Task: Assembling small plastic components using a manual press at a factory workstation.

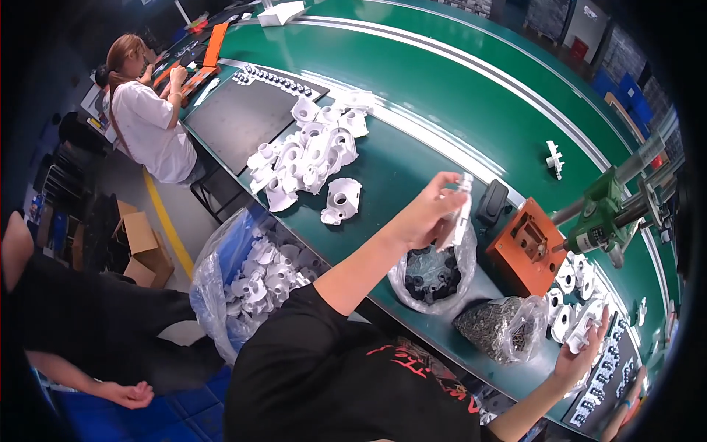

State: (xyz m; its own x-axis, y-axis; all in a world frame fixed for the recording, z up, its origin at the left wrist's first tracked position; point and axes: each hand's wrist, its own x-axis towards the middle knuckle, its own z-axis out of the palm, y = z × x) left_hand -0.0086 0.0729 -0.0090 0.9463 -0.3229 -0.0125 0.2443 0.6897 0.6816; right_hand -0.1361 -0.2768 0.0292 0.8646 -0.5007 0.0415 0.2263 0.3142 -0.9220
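Note:
My left hand (434, 210) is raised over the bench, its fingers closed round a white plastic housing (462, 212) seen edge-on. Below that hand stands a clear bag of black parts (429, 274). At the right, my right hand (578, 361) grips another white plastic housing (587, 324), index finger extended along its side. Close to it lie several more white housings (565, 278). Between my arms a clear bag of small metal screws (495, 329) rests on the bench. An orange fixture block (526, 247) stands beyond it, under a green press (600, 217).
White housings (313, 151) are heaped on the bench at left, and more fill a lined bin (258, 280) below. A green conveyor (442, 81) runs behind. Small black parts line a dark board (600, 379). One co-worker (147, 118) stands far left; another person's hand (132, 394) is near left.

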